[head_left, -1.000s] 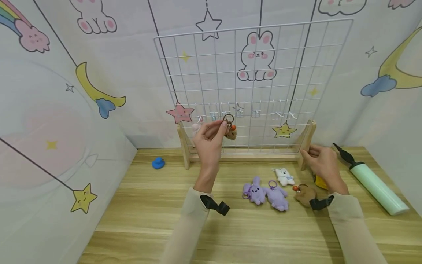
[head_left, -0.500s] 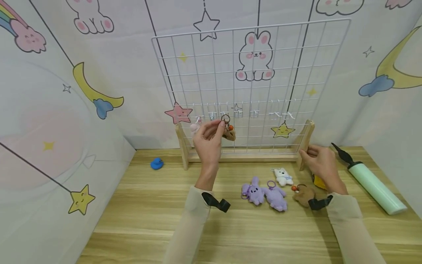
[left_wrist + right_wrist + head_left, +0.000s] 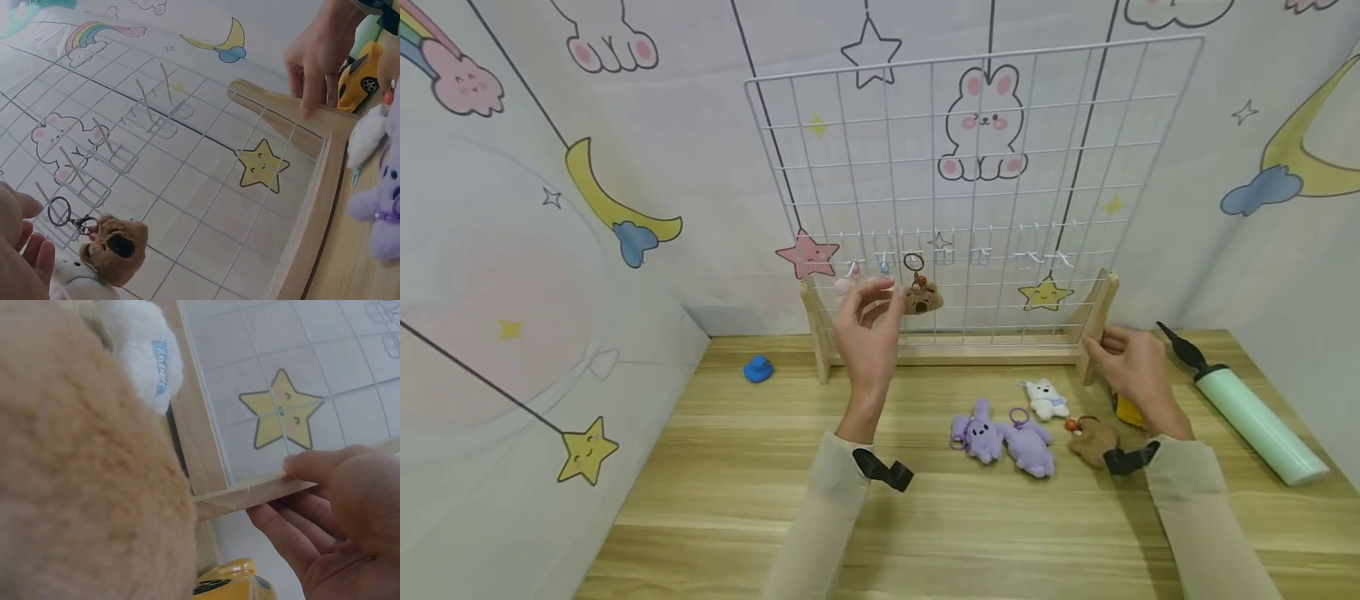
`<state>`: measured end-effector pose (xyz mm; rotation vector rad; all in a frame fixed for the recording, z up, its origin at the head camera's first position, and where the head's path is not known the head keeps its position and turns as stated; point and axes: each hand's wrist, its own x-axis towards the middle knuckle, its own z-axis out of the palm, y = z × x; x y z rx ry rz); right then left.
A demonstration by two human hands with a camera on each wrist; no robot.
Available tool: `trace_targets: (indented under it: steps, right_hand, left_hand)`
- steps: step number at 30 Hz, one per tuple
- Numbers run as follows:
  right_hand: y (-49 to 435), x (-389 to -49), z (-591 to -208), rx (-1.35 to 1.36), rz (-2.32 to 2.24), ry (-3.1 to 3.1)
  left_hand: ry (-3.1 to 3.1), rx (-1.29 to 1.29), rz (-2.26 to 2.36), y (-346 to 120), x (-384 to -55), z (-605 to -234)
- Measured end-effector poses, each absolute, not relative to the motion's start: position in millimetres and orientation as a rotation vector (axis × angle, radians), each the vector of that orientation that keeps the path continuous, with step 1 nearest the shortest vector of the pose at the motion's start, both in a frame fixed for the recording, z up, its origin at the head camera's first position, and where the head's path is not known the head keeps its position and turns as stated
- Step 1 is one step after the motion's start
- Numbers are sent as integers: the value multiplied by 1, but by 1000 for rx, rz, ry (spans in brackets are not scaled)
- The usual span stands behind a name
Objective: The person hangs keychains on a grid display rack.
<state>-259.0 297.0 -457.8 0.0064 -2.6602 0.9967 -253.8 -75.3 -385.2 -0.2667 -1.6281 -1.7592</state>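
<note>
Brown plush (image 3: 119, 250) beside left fingers (image 3: 42, 257); white plush (image 3: 140, 350) lettering (image 3: 160, 370) blurred.

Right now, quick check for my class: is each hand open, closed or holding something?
Left hand: open, holding nothing, beside the hanging brown plush.
Right hand: closed, holding the right wooden post.

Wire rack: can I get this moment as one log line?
Left hand: beside brown plush keychain, holding nothing | Keychain: hung on rack | Right hand: gripping wooden upright

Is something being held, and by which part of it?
The right grip holds the wooden stand by its right upright; the left grip holds nothing.
</note>
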Motion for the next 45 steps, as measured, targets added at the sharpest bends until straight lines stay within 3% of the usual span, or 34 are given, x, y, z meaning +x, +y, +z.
trace_targets:
  steps: [7,17,26,35,45]
  right_hand:
    - [298,-259,-459,34,953,-2642]
    - [298,-259,-459,44,955,-2633]
    - [296,-260,-458,34,977,-2649]
    - [300,-260,-460,-6,977,-2679]
    - [299,-261,-460,-1,949,-2672]
  left_hand:
    - [-1880,-423,-1663,-66,-246,-414]
    - [-2760,-803,-1453,-52,-233,-451]
    - [-2816,-937,-1420,-69,-223,-462]
    - [-2909,-1288,-1197,-71,-219,-467]
    - [-2925,-1061,-1211,-69,-217,-470]
